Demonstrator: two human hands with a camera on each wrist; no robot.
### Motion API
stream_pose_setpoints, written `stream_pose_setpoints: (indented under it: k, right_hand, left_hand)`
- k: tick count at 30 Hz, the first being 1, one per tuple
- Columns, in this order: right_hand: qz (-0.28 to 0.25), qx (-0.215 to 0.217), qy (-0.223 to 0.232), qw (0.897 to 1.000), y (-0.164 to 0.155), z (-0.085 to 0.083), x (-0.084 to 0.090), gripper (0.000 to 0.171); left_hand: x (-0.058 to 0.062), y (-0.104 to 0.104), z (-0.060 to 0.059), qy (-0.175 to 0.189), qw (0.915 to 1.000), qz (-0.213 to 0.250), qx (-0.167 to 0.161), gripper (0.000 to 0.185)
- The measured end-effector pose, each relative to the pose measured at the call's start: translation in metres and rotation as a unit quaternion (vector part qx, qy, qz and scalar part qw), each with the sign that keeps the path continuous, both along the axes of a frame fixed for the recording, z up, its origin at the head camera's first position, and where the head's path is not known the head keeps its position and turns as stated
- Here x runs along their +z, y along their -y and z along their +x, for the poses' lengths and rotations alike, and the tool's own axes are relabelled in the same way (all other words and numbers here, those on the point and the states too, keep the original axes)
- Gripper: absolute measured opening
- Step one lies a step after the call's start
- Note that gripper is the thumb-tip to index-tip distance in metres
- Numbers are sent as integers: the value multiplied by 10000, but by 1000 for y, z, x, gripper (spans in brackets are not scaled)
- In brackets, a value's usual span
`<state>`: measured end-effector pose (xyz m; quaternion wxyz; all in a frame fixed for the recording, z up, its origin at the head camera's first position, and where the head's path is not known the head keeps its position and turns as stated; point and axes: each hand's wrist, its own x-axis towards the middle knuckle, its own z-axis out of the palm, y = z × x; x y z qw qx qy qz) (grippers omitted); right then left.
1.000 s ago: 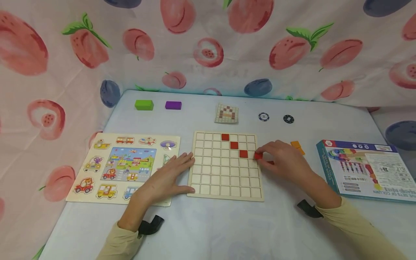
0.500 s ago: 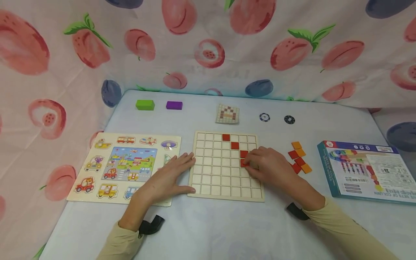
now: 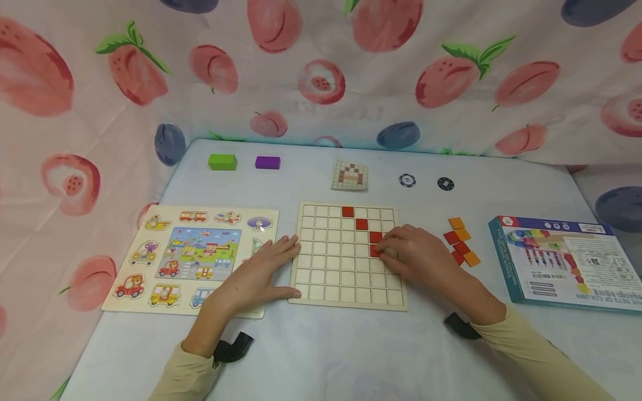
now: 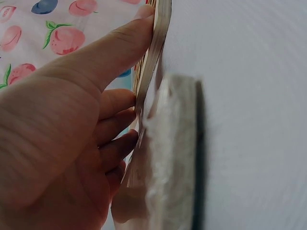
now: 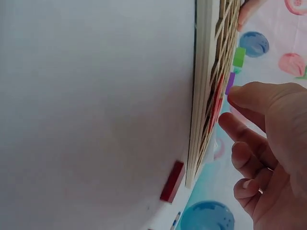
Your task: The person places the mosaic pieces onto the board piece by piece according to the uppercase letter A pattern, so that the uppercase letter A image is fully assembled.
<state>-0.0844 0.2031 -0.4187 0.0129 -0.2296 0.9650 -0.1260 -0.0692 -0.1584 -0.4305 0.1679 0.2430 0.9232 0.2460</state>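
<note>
In the head view a wooden grid board (image 3: 333, 277) lies in the middle of the table. Several red square tiles sit in its cells, stepping down to the right; the lowest red tile (image 3: 374, 250) is partly behind fingertips. My right hand (image 3: 418, 256) is over the board's right side, fingertips at that tile. The right wrist view has its thumb and forefinger apart, close to the board's surface. My left hand (image 3: 253, 278) rests at the board's left edge, fingers spread, thumb (image 4: 129, 40) against the edge in the left wrist view.
Loose red and orange tiles (image 3: 462, 234) lie right of the board, beside a flat box (image 3: 567, 262). At left is a vehicle puzzle board (image 3: 140, 303), partly under my left hand. Behind stand a green block (image 3: 223, 162), purple block (image 3: 268, 162), pattern card (image 3: 349, 175) and two chips (image 3: 407, 180).
My right hand has moved left from the board's right edge, bringing a red tile into the cell under the others. The left hand stays where it was.
</note>
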Motion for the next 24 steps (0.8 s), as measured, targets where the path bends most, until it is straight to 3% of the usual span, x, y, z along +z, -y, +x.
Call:
stream_pose_setpoints:
  k: [12, 24]
  right_hand:
    - [284, -639, 309, 9971, -65, -7, 12, 30]
    - [677, -940, 627, 9913, -122, -9, 2, 44]
  left_hand:
    - [1, 0, 0, 38, 10000, -9, 10, 98]
    - [0, 1, -1, 41, 10000, 2, -8, 98]
